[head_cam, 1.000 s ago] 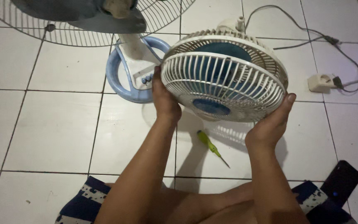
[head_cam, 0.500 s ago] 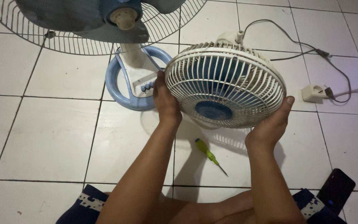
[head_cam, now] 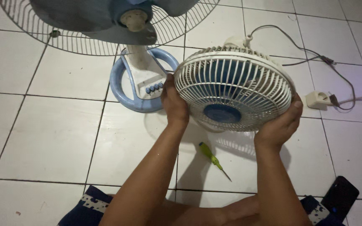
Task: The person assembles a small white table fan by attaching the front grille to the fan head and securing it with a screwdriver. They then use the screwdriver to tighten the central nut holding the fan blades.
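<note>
Gripping the small white fan (head_cam: 233,90) by opposite rims of its grille — left hand (head_cam: 174,104), right hand (head_cam: 279,123) — lifted clear above the green screwdriver (head_cam: 212,154), just right of the blue-based stand fan (head_cam: 141,81), grille tilted toward the wearer, seemingly for inspection.

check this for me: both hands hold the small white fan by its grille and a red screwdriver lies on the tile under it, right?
One detail is off: the screwdriver is green with a yellow-green handle, not red, as the head view shows. The rest stands: the left hand and right hand hold the small white fan by its grille, above the tile.
</note>
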